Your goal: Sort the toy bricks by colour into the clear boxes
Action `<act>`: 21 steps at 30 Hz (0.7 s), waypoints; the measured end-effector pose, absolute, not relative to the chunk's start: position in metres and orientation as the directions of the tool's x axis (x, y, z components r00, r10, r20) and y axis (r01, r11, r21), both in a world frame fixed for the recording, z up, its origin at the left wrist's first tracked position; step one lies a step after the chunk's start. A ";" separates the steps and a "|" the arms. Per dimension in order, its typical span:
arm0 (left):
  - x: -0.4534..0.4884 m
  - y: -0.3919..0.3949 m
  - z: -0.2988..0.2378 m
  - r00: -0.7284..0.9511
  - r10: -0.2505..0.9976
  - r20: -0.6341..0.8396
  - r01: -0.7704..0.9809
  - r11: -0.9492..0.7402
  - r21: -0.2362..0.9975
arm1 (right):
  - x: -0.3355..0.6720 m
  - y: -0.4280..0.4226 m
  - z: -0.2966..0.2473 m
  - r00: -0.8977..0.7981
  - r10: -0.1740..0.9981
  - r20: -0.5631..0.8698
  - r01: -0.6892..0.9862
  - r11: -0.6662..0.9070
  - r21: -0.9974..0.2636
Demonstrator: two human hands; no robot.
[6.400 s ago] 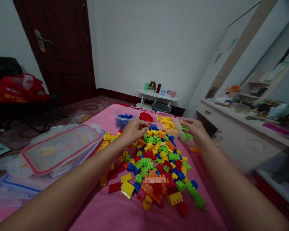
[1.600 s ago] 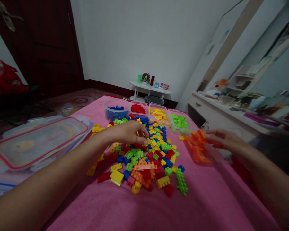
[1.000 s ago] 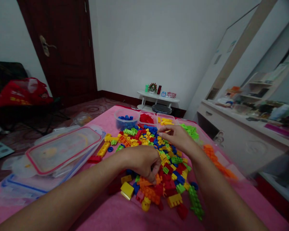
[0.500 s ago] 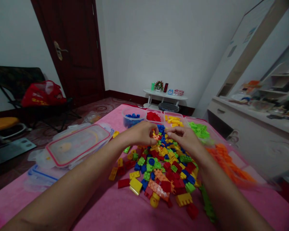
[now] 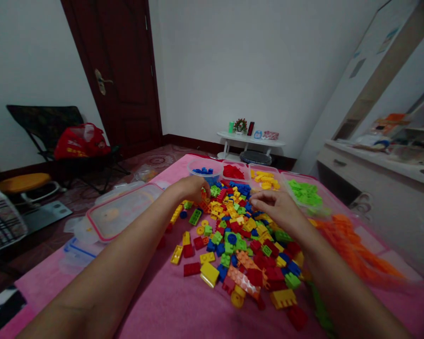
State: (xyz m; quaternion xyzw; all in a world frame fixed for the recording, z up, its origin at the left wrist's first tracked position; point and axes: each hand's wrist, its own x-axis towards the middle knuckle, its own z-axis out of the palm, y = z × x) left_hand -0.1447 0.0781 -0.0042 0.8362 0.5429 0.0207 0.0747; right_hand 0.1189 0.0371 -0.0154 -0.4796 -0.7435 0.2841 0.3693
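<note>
A heap of toy building bricks [image 5: 229, 238] in red, yellow, blue, green and orange spreads over a pink cloth [image 5: 155, 301]. My left hand [image 5: 192, 188] is at the heap's far left side, its fingers curled down around an orange brick [image 5: 204, 192]; the fingertips are partly hidden. Just below it lie more orange pieces [image 5: 205, 205] and a green brick [image 5: 195, 216]. My right hand [image 5: 273, 203] hovers over the heap's far right side, thumb and fingers bent but apart, close to some blue bricks. I see nothing held in it.
Behind the heap stand a round tub of blue bricks [image 5: 203, 171] and boxes of red pieces [image 5: 233, 172] and yellow pieces [image 5: 265, 179]. Green pieces [image 5: 305, 193] and orange pieces [image 5: 353, 247] fill containers at right. Stacked plastic lids [image 5: 123, 212] lie at left.
My left hand has moved left, away from the middle of the heap, uncovering bricks there. My right hand stays over the far right side. The view has shifted a little left.
</note>
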 end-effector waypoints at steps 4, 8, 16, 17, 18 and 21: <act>-0.137 0.073 -0.009 0.347 0.919 -0.188 0.937 -0.347 0.033 | 0.119 0.036 -0.014 -0.275 0.923 0.269 0.530 0.379 -0.758; -0.126 0.068 -0.007 0.260 0.960 -0.104 0.964 -0.264 -0.029 | 0.118 0.036 -0.015 -0.297 0.915 0.273 0.532 0.395 -0.749; -0.112 0.052 0.021 0.497 0.855 0.149 0.694 -0.495 0.524 | 0.091 0.019 -0.011 -0.261 0.950 0.170 0.354 0.258 -0.899; -0.107 0.050 0.022 0.518 0.838 0.170 0.656 -0.517 0.550 | 0.087 0.016 -0.010 -0.253 0.953 0.170 0.318 0.248 -0.915; -0.102 0.047 0.022 0.529 0.827 0.192 0.631 -0.534 0.562 | 0.083 0.014 -0.010 -0.248 0.952 0.180 0.289 0.250 -0.924; -0.089 0.042 0.020 0.527 0.815 0.240 0.602 -0.558 0.572 | 0.077 0.010 -0.009 -0.234 0.942 0.239 0.235 0.294 -0.927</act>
